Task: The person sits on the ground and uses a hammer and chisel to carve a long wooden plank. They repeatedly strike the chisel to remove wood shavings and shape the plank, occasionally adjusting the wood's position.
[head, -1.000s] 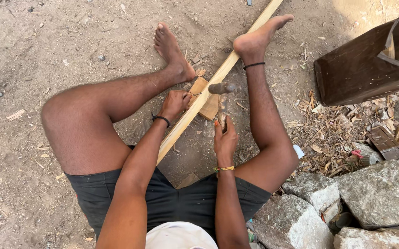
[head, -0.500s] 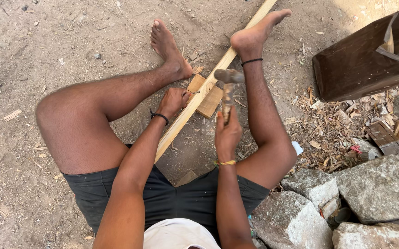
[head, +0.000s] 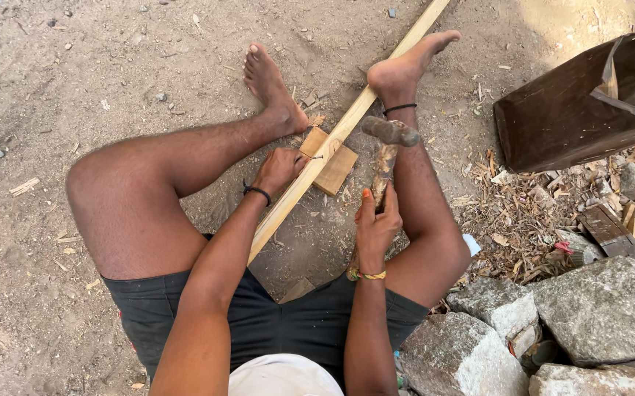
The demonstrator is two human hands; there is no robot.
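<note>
I sit on bare ground with my legs spread. A long pale wooden strip [head: 347,128] runs diagonally from near my lap up past my right foot [head: 405,66]. It lies across a small square wooden block [head: 334,166]. My left hand [head: 279,169] presses on the strip beside the block, fingers pinched around what looks like a small nail. My right hand [head: 376,224] grips the wooden handle of a hammer [head: 389,133], whose dark head is raised above the strip. My left foot [head: 270,84] rests on the dirt to the left of the strip.
A dark brown wooden box [head: 581,110] lies tilted at the right. Wood chips and scraps [head: 530,213] litter the ground below it. Large grey stones [head: 545,323] are piled at the lower right, close to my right knee. Sandy dirt with pebbles spreads to the left.
My right hand has lifted the hammer, so its head now sits higher and farther from the block. The left hand stays on the strip.
</note>
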